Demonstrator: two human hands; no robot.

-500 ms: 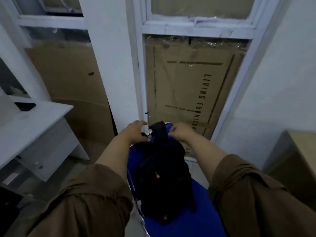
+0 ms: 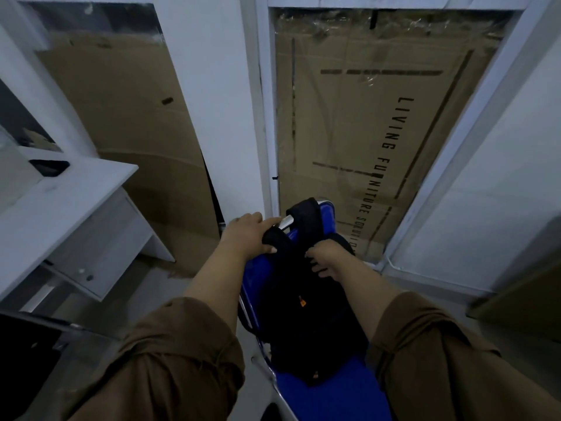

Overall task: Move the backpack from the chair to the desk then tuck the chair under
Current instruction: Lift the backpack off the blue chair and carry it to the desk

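Black backpack (image 2: 306,311) sits on the blue chair (image 2: 331,396), not yet lifted. Head view: left hand (image 2: 246,235) is closed on a strap (image 2: 274,238) at the chair back; right hand (image 2: 326,262) grips the bag's top. White worktop (image 2: 60,192) at left is bare where visible. Transfer and tucking remain. Count: one backpack, one chair, one worktop, two hands.
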